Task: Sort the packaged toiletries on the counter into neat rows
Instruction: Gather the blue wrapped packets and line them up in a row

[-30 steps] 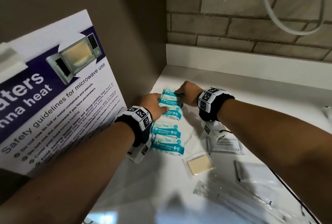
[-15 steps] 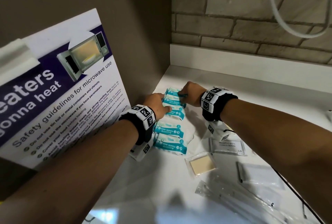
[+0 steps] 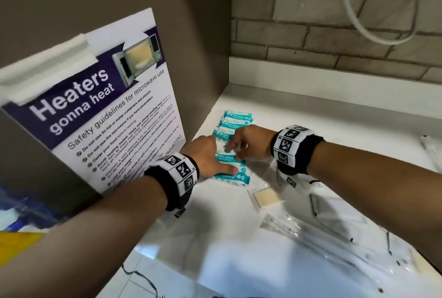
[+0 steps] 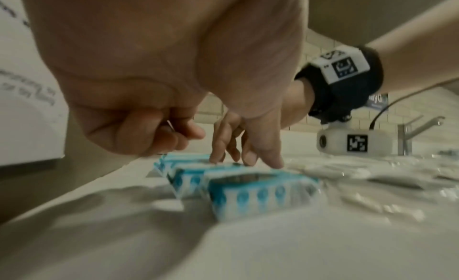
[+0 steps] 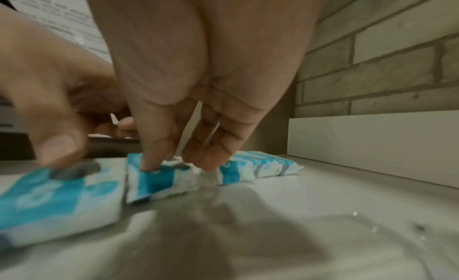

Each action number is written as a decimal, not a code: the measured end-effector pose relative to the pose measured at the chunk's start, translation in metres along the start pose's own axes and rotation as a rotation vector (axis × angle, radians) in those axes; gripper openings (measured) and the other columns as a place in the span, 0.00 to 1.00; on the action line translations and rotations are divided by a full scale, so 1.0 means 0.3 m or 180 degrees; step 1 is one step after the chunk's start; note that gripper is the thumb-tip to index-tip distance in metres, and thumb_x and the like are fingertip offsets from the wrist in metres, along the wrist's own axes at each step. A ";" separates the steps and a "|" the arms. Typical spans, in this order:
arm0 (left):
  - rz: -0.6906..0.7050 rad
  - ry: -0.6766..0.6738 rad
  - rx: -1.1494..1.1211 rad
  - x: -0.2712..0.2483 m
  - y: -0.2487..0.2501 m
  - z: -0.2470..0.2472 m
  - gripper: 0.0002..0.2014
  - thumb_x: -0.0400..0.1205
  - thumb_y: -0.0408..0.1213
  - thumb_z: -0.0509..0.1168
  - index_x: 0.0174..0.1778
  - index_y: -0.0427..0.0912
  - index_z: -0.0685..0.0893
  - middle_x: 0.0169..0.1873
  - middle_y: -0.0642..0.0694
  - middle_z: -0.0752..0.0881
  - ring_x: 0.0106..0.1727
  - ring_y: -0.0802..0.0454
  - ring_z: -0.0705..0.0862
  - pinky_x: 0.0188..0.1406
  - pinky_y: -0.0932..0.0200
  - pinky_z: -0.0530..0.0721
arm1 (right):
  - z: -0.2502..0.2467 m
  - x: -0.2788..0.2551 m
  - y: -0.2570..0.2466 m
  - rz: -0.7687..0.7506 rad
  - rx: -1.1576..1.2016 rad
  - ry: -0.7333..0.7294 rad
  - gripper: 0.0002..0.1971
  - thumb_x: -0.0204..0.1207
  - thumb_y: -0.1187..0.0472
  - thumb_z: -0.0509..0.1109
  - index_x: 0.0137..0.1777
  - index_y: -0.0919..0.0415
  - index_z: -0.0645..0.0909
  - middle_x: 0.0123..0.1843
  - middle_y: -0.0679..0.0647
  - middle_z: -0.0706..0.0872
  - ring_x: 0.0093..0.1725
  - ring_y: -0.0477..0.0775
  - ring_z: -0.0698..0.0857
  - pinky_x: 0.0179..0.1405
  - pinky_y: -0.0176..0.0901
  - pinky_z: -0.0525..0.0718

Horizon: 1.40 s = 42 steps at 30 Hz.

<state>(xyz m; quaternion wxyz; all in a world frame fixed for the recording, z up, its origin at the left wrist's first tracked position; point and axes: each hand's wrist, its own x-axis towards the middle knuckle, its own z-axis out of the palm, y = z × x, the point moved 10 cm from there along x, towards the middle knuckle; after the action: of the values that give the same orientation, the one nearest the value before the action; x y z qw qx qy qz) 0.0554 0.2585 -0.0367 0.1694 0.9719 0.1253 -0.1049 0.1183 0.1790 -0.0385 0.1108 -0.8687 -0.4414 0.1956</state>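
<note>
Several teal-and-white wipes packs (image 3: 235,122) lie in a row along the left side of the white counter (image 3: 323,130). My left hand (image 3: 210,156) sits at the row's left side with fingers curled, and its thumb (image 4: 272,160) presses on top of the nearest pack (image 3: 235,176). My right hand (image 3: 248,141) reaches in from the right. Its straight fingertips (image 5: 151,162) press down on the pack (image 5: 159,179) just behind the nearest one. Neither hand lifts a pack.
A microwave safety poster (image 3: 107,118) leans against the left wall. Right of the row lie a soap bar in a clear packet (image 3: 265,196), a white sachet (image 3: 334,211) and long clear packets (image 3: 311,233). A brick wall (image 3: 334,34) backs the counter.
Both hands have come back along the row, from the far packs to the two nearest ones. The far packs now lie uncovered.
</note>
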 end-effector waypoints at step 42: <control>-0.0557 -0.0021 0.0093 0.064 -0.124 0.006 0.24 0.74 0.60 0.72 0.55 0.45 0.85 0.52 0.45 0.89 0.41 0.48 0.81 0.39 0.59 0.75 | 0.004 0.050 -0.053 -0.0044 -0.0371 0.0205 0.18 0.81 0.63 0.66 0.70 0.58 0.82 0.68 0.54 0.85 0.66 0.57 0.83 0.67 0.42 0.77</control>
<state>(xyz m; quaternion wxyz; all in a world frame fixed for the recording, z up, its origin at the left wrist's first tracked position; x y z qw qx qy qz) 0.0629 0.2958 -0.0544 0.1458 0.9593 0.2077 -0.1243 0.1142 0.2005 -0.0373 0.0755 -0.8764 -0.4543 0.1408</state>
